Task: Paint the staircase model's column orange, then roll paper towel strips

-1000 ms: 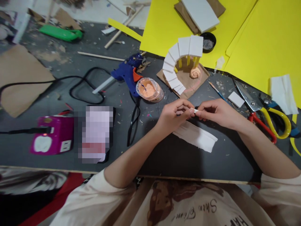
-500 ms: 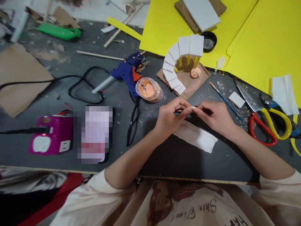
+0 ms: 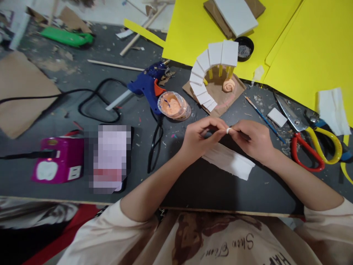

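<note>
My left hand [image 3: 202, 138] and my right hand [image 3: 252, 140] meet above the table, fingertips pinched on a small white rolled piece of tissue [image 3: 228, 130]. Most of that piece is hidden by the fingers. Beneath the hands lies a flat strip of white tissue [image 3: 234, 162]. Just beyond them stands a miniature spiral staircase [image 3: 202, 75] with white steps and yellow supports on a cardboard base [image 3: 217, 95]. A peach coiled rosette [image 3: 228, 85] sits on that base. To the left is an open jar of peach paint [image 3: 175, 106].
A blue glue gun [image 3: 147, 82] with its black cord lies left of the jar. Scissors [image 3: 306, 132], a paintbrush [image 3: 264, 119] and a white tile [image 3: 277, 117] are at right. Yellow sheets [image 3: 311, 48] cover the back. A phone [image 3: 111, 154] and a purple device [image 3: 59, 160] lie left.
The white piece between my fingertips now shows as a small curved loop, slightly lower than before. My right fingers have curled in more, and both hands stay together.
</note>
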The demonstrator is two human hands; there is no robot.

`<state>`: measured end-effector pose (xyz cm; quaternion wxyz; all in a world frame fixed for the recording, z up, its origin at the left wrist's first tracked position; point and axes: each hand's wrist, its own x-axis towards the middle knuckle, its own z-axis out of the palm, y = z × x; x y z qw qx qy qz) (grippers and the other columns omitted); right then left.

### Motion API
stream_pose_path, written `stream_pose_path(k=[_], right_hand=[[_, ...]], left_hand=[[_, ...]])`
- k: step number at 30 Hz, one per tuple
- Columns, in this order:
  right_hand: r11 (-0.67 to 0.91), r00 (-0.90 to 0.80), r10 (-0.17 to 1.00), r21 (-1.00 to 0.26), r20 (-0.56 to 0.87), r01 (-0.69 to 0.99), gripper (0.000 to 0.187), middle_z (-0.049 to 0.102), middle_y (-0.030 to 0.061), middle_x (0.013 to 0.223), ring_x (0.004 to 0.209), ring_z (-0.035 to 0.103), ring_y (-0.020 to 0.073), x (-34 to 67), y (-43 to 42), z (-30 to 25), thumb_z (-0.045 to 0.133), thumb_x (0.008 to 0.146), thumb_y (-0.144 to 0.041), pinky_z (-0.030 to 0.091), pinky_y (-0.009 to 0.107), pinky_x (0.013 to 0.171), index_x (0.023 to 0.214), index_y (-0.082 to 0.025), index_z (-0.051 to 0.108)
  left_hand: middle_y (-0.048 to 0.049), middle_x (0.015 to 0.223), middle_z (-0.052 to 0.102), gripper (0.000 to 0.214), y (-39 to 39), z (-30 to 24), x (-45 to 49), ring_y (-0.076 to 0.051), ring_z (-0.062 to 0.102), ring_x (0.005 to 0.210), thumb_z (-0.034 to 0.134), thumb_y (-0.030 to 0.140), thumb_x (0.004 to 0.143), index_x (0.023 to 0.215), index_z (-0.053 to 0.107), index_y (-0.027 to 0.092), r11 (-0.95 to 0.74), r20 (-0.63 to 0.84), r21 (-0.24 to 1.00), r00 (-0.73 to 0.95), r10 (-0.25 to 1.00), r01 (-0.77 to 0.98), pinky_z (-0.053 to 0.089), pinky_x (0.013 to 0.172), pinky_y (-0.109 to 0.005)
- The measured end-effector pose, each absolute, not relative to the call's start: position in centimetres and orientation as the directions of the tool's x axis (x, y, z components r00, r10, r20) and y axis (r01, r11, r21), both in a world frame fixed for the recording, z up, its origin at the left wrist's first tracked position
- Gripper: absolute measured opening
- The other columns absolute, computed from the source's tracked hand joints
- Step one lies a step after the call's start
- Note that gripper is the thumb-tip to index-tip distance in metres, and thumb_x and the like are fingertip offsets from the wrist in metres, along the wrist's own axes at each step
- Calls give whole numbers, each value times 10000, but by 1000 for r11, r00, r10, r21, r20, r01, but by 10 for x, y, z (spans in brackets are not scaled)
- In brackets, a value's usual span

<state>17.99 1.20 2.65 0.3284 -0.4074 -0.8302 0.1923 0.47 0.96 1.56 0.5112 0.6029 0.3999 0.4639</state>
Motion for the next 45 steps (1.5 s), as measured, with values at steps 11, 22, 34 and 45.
stream_pose_path(k=[11,22,34,45], right_hand=[[645,-524,761,-540,384,541,211,651,43,706,656,580,143,183,13,31,443,947,-236,414,258,612,803,-186,589],[621,-550,779,-501,303,603,274,660,63,727,664,572,158,182,12,28,381,964,-251,407,276,615,817,-179,600],[618,-470,786,-516,401,593,224,669,34,698,649,590,132,181,11,28,455,936,-232,422,246,615,785,-188,615],[699,-471,714,-490,518,521,126,683,24,689,600,588,111,181,11,27,532,900,-172,422,216,571,779,-177,567]], left_hand=[[-30,799,694,233,10,15,7,-118,643,745,687,402,803,793,666,171,-143,126,987,213,969,67,524,707,-226],[-22,753,692,232,9,10,6,-120,632,698,664,405,823,776,665,178,-218,186,944,146,972,247,500,682,-233],[-35,787,702,211,11,12,3,-135,638,759,698,394,798,778,686,184,-153,136,986,205,969,69,504,741,-259],[-4,761,639,165,16,7,4,-89,612,728,774,269,728,772,651,167,-35,115,967,309,944,-252,504,690,-194]])
